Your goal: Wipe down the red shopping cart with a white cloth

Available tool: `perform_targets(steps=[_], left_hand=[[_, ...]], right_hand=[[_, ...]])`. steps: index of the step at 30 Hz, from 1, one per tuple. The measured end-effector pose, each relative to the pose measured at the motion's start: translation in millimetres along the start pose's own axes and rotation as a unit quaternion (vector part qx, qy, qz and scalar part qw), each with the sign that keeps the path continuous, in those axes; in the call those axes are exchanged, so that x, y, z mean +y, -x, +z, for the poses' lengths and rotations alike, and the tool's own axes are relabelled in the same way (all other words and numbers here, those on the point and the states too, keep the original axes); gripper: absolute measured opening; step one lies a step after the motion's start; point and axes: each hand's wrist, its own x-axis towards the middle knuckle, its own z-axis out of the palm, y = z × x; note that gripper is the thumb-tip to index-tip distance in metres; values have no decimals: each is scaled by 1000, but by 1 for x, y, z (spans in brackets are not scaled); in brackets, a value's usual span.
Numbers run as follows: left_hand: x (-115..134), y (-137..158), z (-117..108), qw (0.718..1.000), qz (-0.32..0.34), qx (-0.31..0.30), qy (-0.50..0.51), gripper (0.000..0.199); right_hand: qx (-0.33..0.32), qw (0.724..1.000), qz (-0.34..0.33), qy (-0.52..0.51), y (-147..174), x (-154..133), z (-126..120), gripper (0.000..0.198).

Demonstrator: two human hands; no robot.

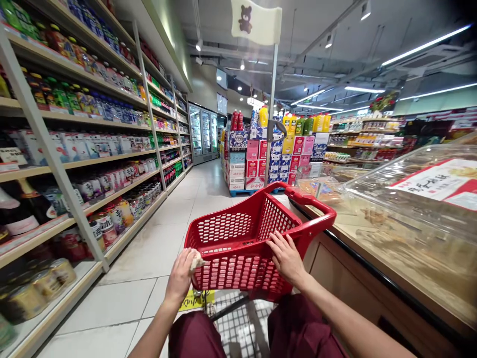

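A red plastic shopping cart (pixel 238 271) with a perforated basket stands in front of me, its handle (pixel 316 204) towards the right. My left hand (pixel 182 273) is closed on a crumpled off-white cloth (pixel 197 260), pressed against the basket's near left corner. Over the near rim, farther right, my right hand (pixel 285 258) has its fingers hooked, slightly apart; its thumb is hidden. Behind the basket rises a grey pole (pixel 273 82) bearing a cream flag (pixel 257 22) with a brown bear. The basket's visible inside shows no goods.
Shelves of bottles, cans and cartons (pixel 100 144) line the left side. A wooden counter (pixel 335 273) with clear plastic covers (pixel 421 199) runs close on the right. Stacked drink boxes (pixel 257 164) stand ahead. A yellow floor sign (pixel 196 301) lies below the cart.
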Motion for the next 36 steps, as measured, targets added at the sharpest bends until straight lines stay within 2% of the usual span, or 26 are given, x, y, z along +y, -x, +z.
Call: perform_targets(steps=[2,6,8,11,13,16,19,21,24,26,28,29,31,33,35,36], left_hand=[[9,-4,3,1000,-16,8,-8,38],[47,-23,13,996,75,-38,23,39],[41,-22,9,995,81,-45,37,37],[17,-12,0,999,19,-12,39,37],[20,-15,5,999,20,-15,47,40],[63,-38,25,989,79,-63,107,46],[98,-57,37,981,79,-68,163,60],[96,-57,34,987,58,-62,134,67],[72,-46,22,993,58,-94,34,69],[61,-41,16,991,65,-117,-13,63],[59,-39,13,991,55,-118,-34,58],[61,-40,13,992,45,-115,-38,55],[69,-44,13,992,30,-113,-38,49],[78,-47,11,993,14,-115,-36,43],[84,-48,8,992,-1,-119,-35,39],[85,-48,7,992,-3,-122,-35,38]], right_hand=[[6,1000,20,-4,-3,-9,1,40],[-21,999,24,-22,-12,-18,2,38],[-35,999,11,-39,-12,-16,0,37],[-40,997,-4,-65,-9,-16,-2,39],[-31,995,1,-93,-9,-24,-1,40],[-26,985,4,-169,-18,-44,4,45],[-44,975,9,-218,-33,-67,12,54],[-66,977,31,-201,-43,-83,17,52],[-91,984,90,-121,-57,-101,21,34],[-105,986,98,-81,-64,-90,15,22],[-95,989,88,-66,-66,-51,-3,23],[-76,991,91,-61,-65,-22,-16,25],[5,994,105,-33,-60,37,-44,29],[76,985,156,8,-54,76,-60,25],[70,987,144,-4,-47,77,-55,29],[43,993,107,-18,-43,66,-46,32]])
